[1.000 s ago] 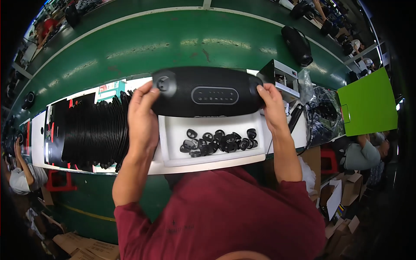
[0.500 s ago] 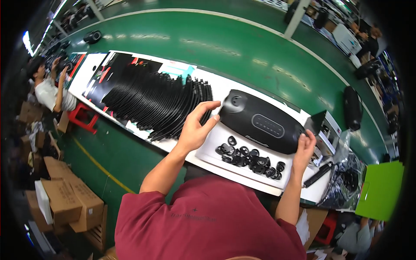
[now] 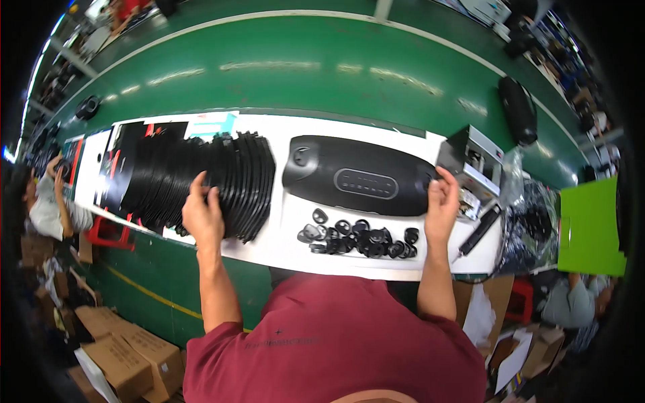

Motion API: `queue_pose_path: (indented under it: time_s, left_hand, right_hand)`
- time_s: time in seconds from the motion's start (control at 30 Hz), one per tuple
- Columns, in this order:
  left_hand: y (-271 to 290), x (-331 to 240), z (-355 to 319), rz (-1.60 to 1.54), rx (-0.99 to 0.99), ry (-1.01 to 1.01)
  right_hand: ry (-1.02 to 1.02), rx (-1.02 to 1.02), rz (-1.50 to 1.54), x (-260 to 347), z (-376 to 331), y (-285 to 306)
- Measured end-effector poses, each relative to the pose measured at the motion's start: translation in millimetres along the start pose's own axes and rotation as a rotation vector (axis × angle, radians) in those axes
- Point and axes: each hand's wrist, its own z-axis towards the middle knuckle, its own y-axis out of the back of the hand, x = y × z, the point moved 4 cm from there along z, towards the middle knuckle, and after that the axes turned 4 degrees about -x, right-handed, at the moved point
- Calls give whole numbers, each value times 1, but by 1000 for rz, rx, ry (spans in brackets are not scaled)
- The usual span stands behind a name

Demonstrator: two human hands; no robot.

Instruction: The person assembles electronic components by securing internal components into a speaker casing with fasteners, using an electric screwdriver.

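Observation:
A black cylindrical portable speaker point(image 3: 366, 176) lies on its side on the white table, its oval button panel facing up. At its right end my right hand point(image 3: 441, 205) has its fingers bent and the thumb apart. The fingertips appear to touch the end cap, without wrapping round the speaker. To the left, my left hand point(image 3: 203, 213) is over the near side of a fanned row of long black strips point(image 3: 235, 178). Its thumb and forefinger are spread, with nothing seen between them. Several small black rounded parts point(image 3: 366, 238) lie in a loose heap in front of the speaker.
A pen-shaped black tool point(image 3: 480, 232) lies right of the heap. Beyond it are an open-fronted metal-and-black device point(image 3: 474, 158), a clear plastic bag point(image 3: 531, 225) with dark contents and a green panel point(image 3: 590, 227). Cardboard boxes point(image 3: 127, 363) stand lower left; another person point(image 3: 50, 201) works far left.
My left hand has moved left from the speaker's left end to the black strips. My right hand stays at the speaker's right end. The whole view has turned and shifted.

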Motion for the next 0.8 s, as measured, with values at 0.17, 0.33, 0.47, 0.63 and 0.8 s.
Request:
queue_pose_path:
  time_s: [0.17,0.33,0.47,0.63,0.8]
  left_hand:
    - [21,-39,8,-219,-284,-180]
    - [27,-144,-8,-551,103,-545]
    - [7,-238,-22,-520,308,-969]
    - [-26,-273,-25,-514,401,-1009]
    - [-42,-274,-14,-596,503,-891]
  right_hand:
    - [-16,16,13,-3,1,11]
    - [-47,57,81,-2,1,7]
    - [-65,88,121,-5,2,15]
    - [-126,97,165,-3,6,9]
    - [-180,93,172,-10,13,8]
